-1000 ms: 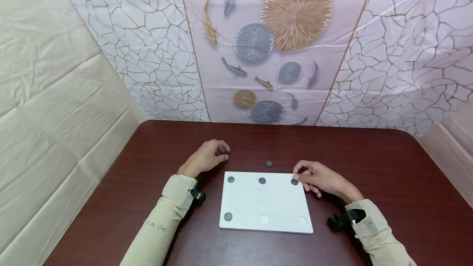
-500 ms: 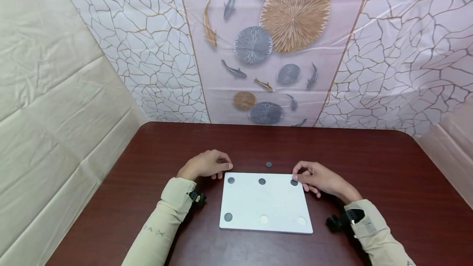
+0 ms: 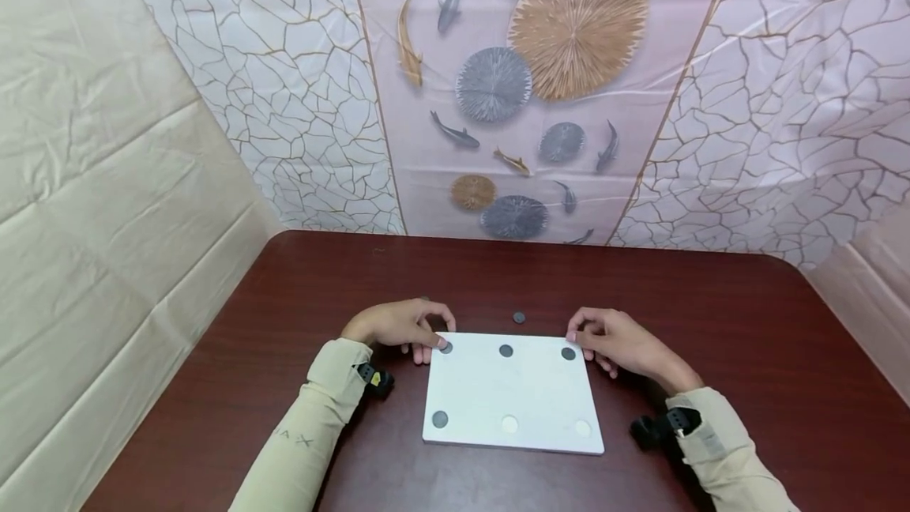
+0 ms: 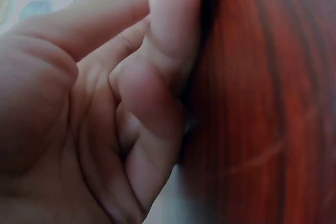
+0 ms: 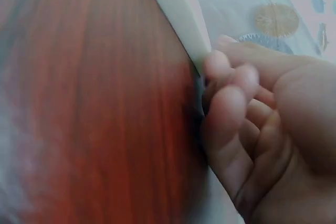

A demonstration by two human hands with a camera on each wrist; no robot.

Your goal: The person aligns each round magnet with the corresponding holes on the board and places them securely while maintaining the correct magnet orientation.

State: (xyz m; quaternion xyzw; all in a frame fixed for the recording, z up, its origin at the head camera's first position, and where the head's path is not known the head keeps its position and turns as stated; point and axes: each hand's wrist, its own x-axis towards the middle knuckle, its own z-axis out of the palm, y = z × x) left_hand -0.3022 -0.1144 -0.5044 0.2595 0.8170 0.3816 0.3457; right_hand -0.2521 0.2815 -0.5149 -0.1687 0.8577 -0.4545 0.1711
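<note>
A flat white board lies on the table, bearing dark round discs at its three far spots and its near-left spot. Pale circles mark the near-middle and near-right spots. My left hand pinches the far-left corner, thumb at the dark disc and index finger bent over the far edge. At the far-right corner, my right hand pinches the board between thumb and index finger, beside another disc. The right wrist view shows the board's pale side edge meeting the fingertips; in the left wrist view curled fingers hide the board.
One loose dark disc lies on the dark red wooden table beyond the board's far edge. A small dark bit shows just behind the left hand. Patterned cloth hangs at the table's far edge.
My left hand has come down and towards me from behind the board and taken hold of its far-left corner. My right hand stays at the far-right corner, its thumb shifted slightly off the disc.
</note>
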